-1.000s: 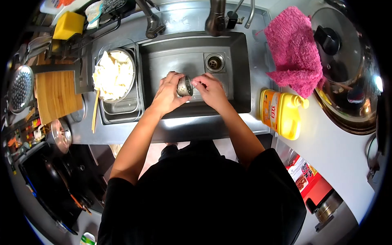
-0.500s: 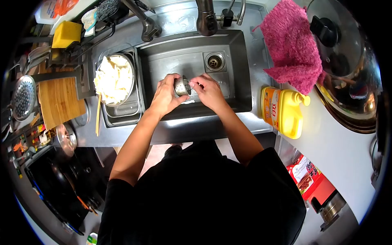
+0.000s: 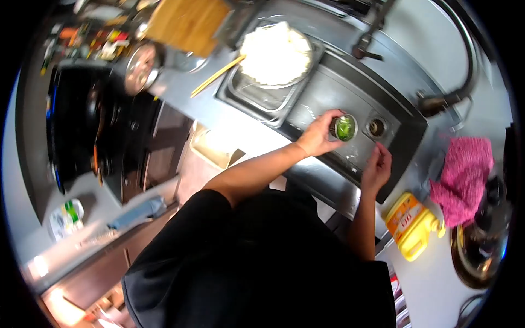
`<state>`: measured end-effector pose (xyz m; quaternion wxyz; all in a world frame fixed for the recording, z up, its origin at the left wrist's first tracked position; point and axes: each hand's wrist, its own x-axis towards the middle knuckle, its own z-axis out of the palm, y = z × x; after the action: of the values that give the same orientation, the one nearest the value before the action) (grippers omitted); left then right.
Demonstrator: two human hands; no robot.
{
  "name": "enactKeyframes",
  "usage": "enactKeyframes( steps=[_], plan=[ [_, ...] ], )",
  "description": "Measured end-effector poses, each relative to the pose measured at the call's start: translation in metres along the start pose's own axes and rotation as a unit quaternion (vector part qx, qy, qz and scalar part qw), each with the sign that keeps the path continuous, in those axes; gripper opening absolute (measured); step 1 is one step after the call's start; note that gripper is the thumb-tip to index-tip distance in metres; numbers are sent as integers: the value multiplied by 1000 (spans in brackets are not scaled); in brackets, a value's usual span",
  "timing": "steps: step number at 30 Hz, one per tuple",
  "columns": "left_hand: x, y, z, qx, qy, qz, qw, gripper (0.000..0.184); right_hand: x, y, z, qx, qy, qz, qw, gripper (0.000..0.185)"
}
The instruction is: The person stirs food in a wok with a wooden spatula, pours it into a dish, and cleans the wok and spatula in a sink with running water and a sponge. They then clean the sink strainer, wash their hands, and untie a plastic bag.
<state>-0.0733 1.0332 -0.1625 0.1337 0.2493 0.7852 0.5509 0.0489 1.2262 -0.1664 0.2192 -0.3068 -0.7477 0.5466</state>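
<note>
My left hand [image 3: 318, 138] is wrapped round a small perforated metal strainer cup [image 3: 332, 127], held over the sink [image 3: 320, 98]. The cup's mouth is tipped towards me, and green bits [image 3: 345, 128] show inside it. To the right of the cup, apart from it, is my right hand [image 3: 377, 168], over the near right side of the basin. Its fingers are curled and close together; whether something small is between the fingertips is blurred. The round drain [image 3: 376, 127] lies just beyond the cup.
A heaped bowl of pale pieces [image 3: 276, 54] sits on a metal tray [image 3: 257, 101], with chopsticks [image 3: 217, 76] alongside. At right are a yellow bottle [image 3: 413, 227], a pink cloth [image 3: 465, 177] and a glass lid [image 3: 486, 240]. The faucet [image 3: 445, 101] overhangs the far edge.
The view has swung round to the left. My right hand has come away from the strainer cup, and the cup has turned so that its green contents show.
</note>
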Motion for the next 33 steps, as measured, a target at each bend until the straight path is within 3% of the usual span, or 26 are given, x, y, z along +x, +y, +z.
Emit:
enactKeyframes(
  steps=[7,10,13,16,19,22,24,25,28,29,32,33],
  plan=[
    [-89,5,-91,-124,163,71,976,78,-26,8,-7,-49,-69,59,995,24],
    [-158,-5,-154,-30,234,29,971,81,-42,3,0,-8,-80,60,995,26],
    [-228,-42,-197,56,336,-40,939,83,-62,-12,15,-21,-71,39,997,25],
    [-278,-79,-234,126,379,-101,911,81,-86,-34,24,-29,-62,31,997,25],
    [-283,-101,-262,251,283,-93,921,69,-114,-42,22,-62,-44,3,997,28],
    [-262,-191,-265,371,3,-301,879,66,-144,-54,14,-99,-29,-7,995,28],
    [-239,-209,-264,425,-57,-340,837,56,-161,-64,9,-93,-9,-15,996,27],
    [-240,-208,-261,451,-86,-363,811,51,-172,-68,3,-90,2,-13,996,28],
    [-243,-185,-260,454,-64,-323,828,46,-184,-78,3,-69,35,-15,997,27],
    [-243,-208,-257,467,-92,-346,809,48,-189,-83,5,-70,39,-7,997,27],
    [-242,-227,-262,509,-96,-296,802,53,-210,-89,1,-69,32,10,997,28],
    [-240,-235,-261,493,-125,-360,782,55,-215,-93,3,-82,33,12,996,28]
  ],
)
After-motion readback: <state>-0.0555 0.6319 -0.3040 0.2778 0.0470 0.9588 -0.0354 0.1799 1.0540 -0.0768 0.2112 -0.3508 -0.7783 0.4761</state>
